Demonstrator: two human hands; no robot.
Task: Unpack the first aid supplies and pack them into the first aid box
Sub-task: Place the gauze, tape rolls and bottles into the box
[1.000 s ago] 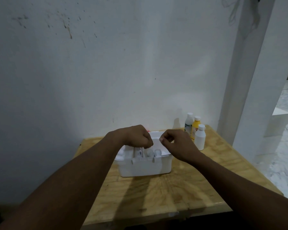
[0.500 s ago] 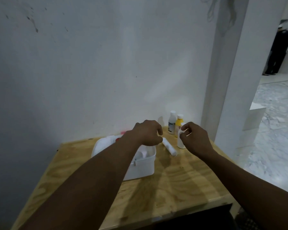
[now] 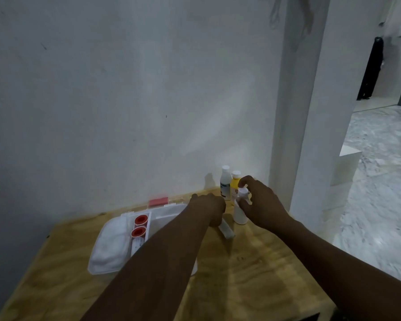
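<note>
The white first aid box lies open on the left of the plywood table. It holds a white gauze pad and two red-centred tape rolls. My left hand is curled just right of the box and holds the upper end of a white bandage roll, whose lower end rests on the table. My right hand grips a small white bottle standing on the table, with thumb and fingers round its cap and neck.
A white bottle with a blue label and a yellow bottle stand against the wall behind the small bottle. The box's red latch faces the wall. A white pillar rises right of the table; beyond its edge is marbled floor.
Both hands left the box and moved right. My left hand carried the bandage roll out to the table, and my right hand closed round the small white bottle. The view swung right.
</note>
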